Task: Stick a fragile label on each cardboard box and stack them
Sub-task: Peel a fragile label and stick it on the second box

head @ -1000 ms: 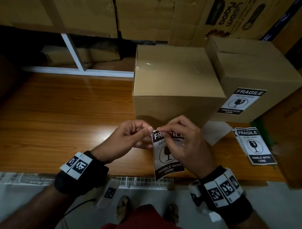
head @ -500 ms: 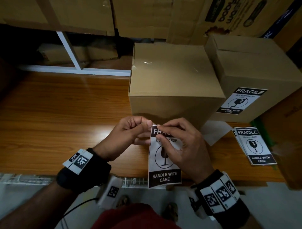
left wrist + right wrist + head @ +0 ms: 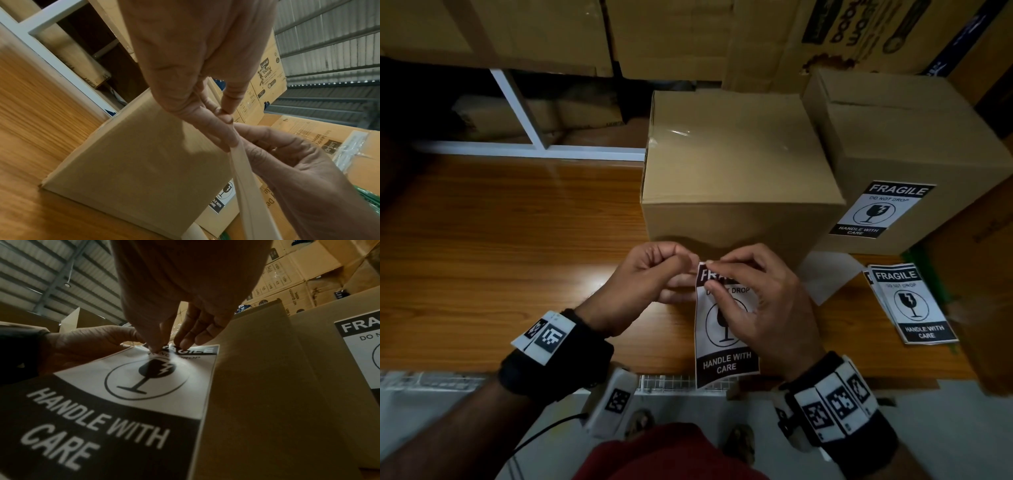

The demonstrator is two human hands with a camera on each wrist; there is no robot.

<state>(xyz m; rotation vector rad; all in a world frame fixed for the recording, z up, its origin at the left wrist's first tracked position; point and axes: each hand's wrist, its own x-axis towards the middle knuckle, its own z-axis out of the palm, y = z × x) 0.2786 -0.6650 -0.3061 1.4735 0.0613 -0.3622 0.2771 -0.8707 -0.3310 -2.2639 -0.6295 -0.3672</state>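
partly hidden: label [image 3: 726,346] top | left hand [image 3: 650,274], right hand [image 3: 767,308] pinching it

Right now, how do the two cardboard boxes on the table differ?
The near box has a bare front; the right box already carries a fragile label. The near box stands straight in front of the hands; the right box sits farther back, turned at an angle. Both are plain brown, closed and unstacked.

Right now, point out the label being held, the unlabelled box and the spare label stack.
held label [image 3: 726,363], head view, lower black band.
unlabelled box [image 3: 736,154], head view, top face.
spare label stack [image 3: 912,301], head view, top label's glass symbol.
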